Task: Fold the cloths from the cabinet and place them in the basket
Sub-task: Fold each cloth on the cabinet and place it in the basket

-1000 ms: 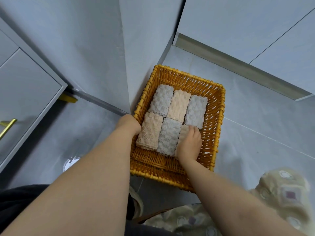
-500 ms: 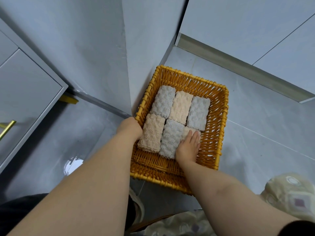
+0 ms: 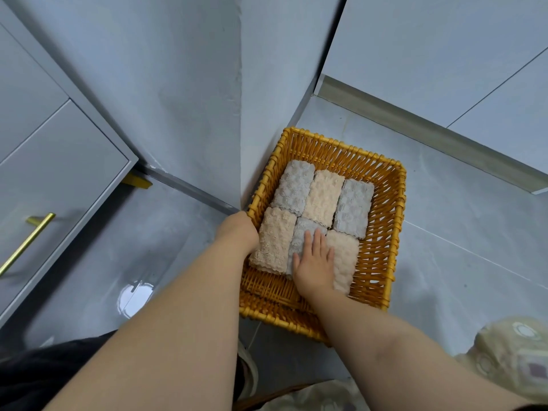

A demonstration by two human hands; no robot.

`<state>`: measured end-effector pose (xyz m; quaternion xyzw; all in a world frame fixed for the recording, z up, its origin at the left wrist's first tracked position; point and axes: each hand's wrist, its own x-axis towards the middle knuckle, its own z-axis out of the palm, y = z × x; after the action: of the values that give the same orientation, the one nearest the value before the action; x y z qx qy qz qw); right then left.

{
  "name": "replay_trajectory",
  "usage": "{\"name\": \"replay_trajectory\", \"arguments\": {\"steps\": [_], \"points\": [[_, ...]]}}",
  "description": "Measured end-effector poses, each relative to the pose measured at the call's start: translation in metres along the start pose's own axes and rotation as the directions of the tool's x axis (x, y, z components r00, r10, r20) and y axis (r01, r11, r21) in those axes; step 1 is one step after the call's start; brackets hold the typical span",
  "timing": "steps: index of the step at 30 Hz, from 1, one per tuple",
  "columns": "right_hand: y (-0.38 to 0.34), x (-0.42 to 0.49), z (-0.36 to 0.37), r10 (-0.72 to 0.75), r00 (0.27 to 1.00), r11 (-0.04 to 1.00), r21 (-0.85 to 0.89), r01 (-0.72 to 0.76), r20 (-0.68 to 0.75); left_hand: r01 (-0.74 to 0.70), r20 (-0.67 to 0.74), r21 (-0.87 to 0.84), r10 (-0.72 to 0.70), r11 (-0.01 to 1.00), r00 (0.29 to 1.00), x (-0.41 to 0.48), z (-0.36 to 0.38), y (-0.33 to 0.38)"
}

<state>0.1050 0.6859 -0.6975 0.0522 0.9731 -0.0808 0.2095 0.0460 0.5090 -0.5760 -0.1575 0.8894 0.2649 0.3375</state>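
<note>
I'm over a glossy grey tiled floor (image 3: 462, 238) in a corner where pale grey walls (image 3: 178, 84) meet; a ceiling light glares off the tiles at lower left. The yellow wicker basket (image 3: 398, 232) sits on the floor at centre, against the wall corner, with six folded cloths in two rows filling its bottom. My right hand (image 3: 315, 261) lies flat, fingers straight and together, across the front grey cloth (image 3: 301, 232) and the peach cloth (image 3: 345, 256) beside it. My left hand (image 3: 237, 232) is at the basket's left rim; its fingers are hidden behind the wrist, so I cannot tell their grip. A grey cabinet (image 3: 59, 173) with a brass handle (image 3: 26, 244) fills the left edge. Patterned beige fabric (image 3: 510, 360) is cut off at lower right.
</note>
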Motion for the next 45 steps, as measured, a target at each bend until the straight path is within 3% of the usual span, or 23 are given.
{"name": "replay_trajectory", "arguments": {"steps": [11,20,23,28,34,38,40,45], "points": [[-0.004,0.015,-0.007,0.04,0.999,0.998,-0.047,-0.039,0.027,-0.077,-0.05,-0.008,0.076,0.997,0.996,-0.003,-0.004,-0.002],[-0.033,-0.006,-0.047,-0.106,0.975,0.994,-0.004,0.108,-0.194,-0.065,-0.078,-0.033,0.063,0.997,0.995,-0.016,-0.021,0.005],[-0.053,-0.008,-0.071,-0.168,0.95,0.984,0.021,0.179,-0.263,-0.111,-0.029,-0.021,0.11,0.994,0.993,-0.021,-0.033,0.003],[-0.081,-0.016,-0.13,-0.362,0.794,0.872,0.123,0.474,-0.489,-0.164,-0.156,0.012,0.164,0.986,0.974,-0.051,-0.069,0.005],[-0.106,-0.04,-0.192,-0.57,0.593,0.721,0.001,0.693,-0.569,-0.243,-0.248,0.237,0.301,0.941,0.921,-0.101,-0.131,0.005],[-0.129,-0.061,-0.222,-0.613,0.497,0.649,-0.034,0.76,-0.614,-0.191,-0.344,0.346,0.314,0.919,0.885,-0.135,-0.178,-0.011],[-0.152,-0.071,-0.236,-0.633,0.455,0.604,-0.031,0.797,-0.626,-0.154,-0.42,0.367,0.311,0.917,0.852,-0.156,-0.201,-0.024],[-0.224,-0.093,-0.277,-0.668,0.371,0.498,-0.017,0.867,-0.645,-0.14,-0.627,0.369,0.357,0.919,0.693,-0.203,-0.247,-0.074]]}}
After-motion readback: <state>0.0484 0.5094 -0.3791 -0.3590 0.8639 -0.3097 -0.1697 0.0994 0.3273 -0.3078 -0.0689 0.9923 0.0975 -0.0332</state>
